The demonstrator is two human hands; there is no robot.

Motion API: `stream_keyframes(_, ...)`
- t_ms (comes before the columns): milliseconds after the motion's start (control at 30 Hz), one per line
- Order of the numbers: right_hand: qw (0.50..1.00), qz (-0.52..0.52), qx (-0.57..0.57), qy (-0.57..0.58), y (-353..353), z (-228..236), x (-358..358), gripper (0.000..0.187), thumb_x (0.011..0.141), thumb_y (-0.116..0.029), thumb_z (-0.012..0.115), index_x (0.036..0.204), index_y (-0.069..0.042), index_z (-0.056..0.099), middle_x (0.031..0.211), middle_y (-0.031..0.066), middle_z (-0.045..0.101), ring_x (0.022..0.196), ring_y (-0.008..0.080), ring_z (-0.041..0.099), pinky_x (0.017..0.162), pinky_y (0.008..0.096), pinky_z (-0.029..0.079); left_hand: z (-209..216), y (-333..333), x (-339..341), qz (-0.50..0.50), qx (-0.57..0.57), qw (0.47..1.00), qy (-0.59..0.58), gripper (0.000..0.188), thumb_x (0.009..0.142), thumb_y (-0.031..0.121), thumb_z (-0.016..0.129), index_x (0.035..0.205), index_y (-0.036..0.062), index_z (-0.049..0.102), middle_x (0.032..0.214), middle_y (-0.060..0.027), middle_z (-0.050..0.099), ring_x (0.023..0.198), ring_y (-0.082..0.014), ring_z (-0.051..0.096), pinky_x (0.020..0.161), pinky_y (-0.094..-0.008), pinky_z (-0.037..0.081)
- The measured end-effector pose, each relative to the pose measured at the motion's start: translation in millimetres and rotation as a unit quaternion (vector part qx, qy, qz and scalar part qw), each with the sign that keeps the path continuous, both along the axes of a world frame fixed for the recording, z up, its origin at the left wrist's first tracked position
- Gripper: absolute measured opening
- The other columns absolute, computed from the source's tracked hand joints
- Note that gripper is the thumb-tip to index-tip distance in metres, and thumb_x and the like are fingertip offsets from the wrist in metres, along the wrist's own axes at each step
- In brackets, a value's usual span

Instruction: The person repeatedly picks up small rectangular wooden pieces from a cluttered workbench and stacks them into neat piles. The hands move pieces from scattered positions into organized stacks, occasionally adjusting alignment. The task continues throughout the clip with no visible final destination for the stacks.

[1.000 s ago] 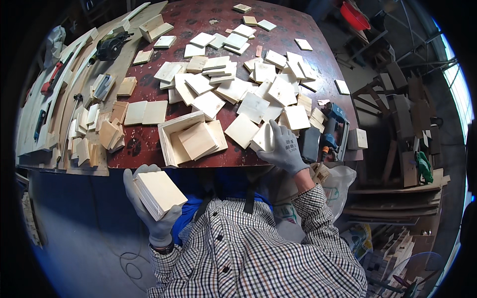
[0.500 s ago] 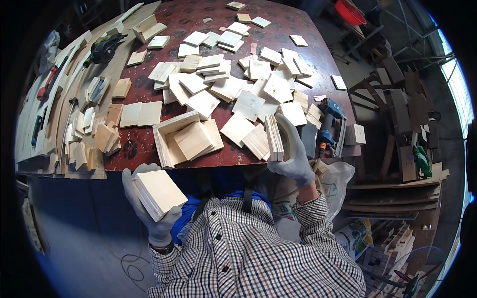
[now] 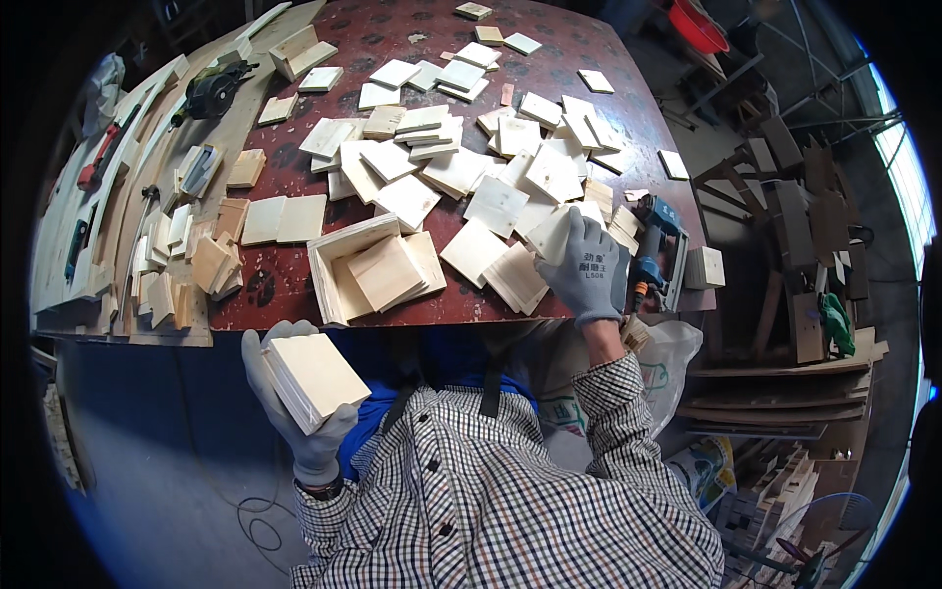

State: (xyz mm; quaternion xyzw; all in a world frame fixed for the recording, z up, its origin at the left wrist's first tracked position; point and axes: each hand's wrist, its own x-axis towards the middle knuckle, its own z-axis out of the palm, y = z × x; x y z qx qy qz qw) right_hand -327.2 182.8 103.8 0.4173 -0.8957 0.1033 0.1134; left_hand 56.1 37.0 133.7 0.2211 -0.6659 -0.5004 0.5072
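My left hand, in a grey glove, is closed around a stack of square wooden boards, held off the table's near edge. My right hand, gloved too, reaches over the right side of the pile with its back turned up. Its fingers close on a pale wooden board; the glove hides whether more lie beneath. Left of it, two square boards lie overlapping. An open wooden box with loose boards inside stands at the near edge between my hands.
Many pale boards lie scattered over the dark red table. A blue nail gun rests just right of my right hand. Wood offcuts and tools, among them a dark power tool, occupy the left bench. A plastic bag hangs below the right edge.
My right hand has turned from holding a few boards on edge to palm down over the pile, moving slightly away from me. My left hand keeps its stack in nearly the same place.
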Motion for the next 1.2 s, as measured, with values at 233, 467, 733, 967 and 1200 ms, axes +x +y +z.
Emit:
stream_keyframes(233, 0.993, 0.060, 0.077, -0.060, -2.2, -6.5, 26.8, 0.105, 0.067, -0.052, 0.088, 0.150, -0.003, 0.045, 0.117, 0.0201, 0.063, 0.102, 0.0364, 0.065, 0.090, 0.0502, 0.051, -0.8, 1.3, 1.6, 0.003, 0.005, 1.000, -0.002, 0.131, 0.081, 0.053, 0.090, 0.170, 0.0050, 0.008, 0.151, -0.0158, 0.045, 0.139, -0.0316, 0.053, 0.117, -0.0467, 0.047)
stream_keyframes(467, 0.991, 0.088, 0.080, -0.060, -5.6, -19.1, 43.3, 0.100, 0.067, -0.046, 0.089, 0.148, -0.005, 0.045, 0.113, 0.0194, 0.062, 0.101, 0.0362, 0.066, 0.087, 0.0485, 0.053, 0.7, 1.2, -1.1, -0.005, 0.009, 1.000, -0.009, 0.131, 0.081, 0.054, 0.091, 0.170, 0.0049, 0.009, 0.151, -0.0162, 0.045, 0.138, -0.0310, 0.053, 0.116, -0.0468, 0.048)
stream_keyframes(733, 0.968, 0.099, -0.063, -0.222, -1.3, -9.6, 28.2, 0.111, 0.070, -0.042, 0.089, 0.155, 0.008, 0.037, 0.132, 0.0293, 0.061, 0.122, 0.0396, 0.063, 0.106, 0.0465, 0.052, 1.1, 3.9, -1.1, 0.015, -0.003, 1.000, -0.006, 0.133, 0.079, 0.059, 0.090, 0.169, 0.0027, 0.010, 0.150, -0.0179, 0.048, 0.136, -0.0307, 0.055, 0.114, -0.0455, 0.048)
stream_keyframes(967, 0.780, 0.273, -0.255, -0.503, 6.6, 43.5, 60.9, 0.121, 0.067, -0.028, 0.090, 0.167, 0.000, 0.029, 0.167, 0.0170, 0.042, 0.155, 0.0302, 0.041, 0.127, 0.0425, 0.030, -0.3, 5.3, -7.2, 0.003, -0.007, 1.000, -0.015, 0.134, 0.079, 0.063, 0.089, 0.169, 0.0021, 0.011, 0.146, -0.0187, 0.051, 0.131, -0.0297, 0.057, 0.109, -0.0442, 0.051)
stream_keyframes(1200, 0.767, 0.323, -0.260, -0.490, 10.5, 64.1, 80.7, 0.132, 0.058, -0.028, 0.097, 0.167, -0.001, 0.030, 0.168, 0.0173, 0.040, 0.156, 0.0323, 0.040, 0.129, 0.0451, 0.029, 8.3, 6.0, -19.8, -0.047, -0.127, 0.986, -0.093, 0.137, 0.077, 0.061, 0.091, 0.168, -0.0036, 0.011, 0.141, -0.0209, 0.055, 0.122, -0.0281, 0.060, 0.100, -0.0412, 0.054)
